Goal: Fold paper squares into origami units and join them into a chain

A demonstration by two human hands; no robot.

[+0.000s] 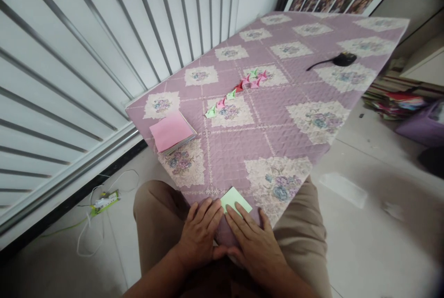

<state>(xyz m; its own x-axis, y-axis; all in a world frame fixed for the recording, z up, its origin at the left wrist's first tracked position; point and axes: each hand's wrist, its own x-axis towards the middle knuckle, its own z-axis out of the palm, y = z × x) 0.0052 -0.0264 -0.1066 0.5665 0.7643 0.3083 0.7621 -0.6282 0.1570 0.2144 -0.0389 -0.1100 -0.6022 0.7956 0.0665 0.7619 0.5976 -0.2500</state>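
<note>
A light green sheet of paper [236,199] lies flat at the near corner of the cloth-covered table. My right hand [251,233] rests on it with fingers stretched out, the fingertips pressing its lower part. Beside it, my left hand [201,228] lies flat on the cloth, its fingertips at the paper's left edge. Both thumbs come close together below the table's corner. Part of the paper is hidden under the fingers. Farther up the table, several small folded paper pieces [231,94] in green, pink and red form a slanting row.
A stack of coloured paper [173,130], pink on top, sits near the table's left edge. A black object with a short cable [344,59] lies at the far right of the floral tablecloth [236,143]. White railings [104,43] border the left; a power strip [105,201] lies on the floor.
</note>
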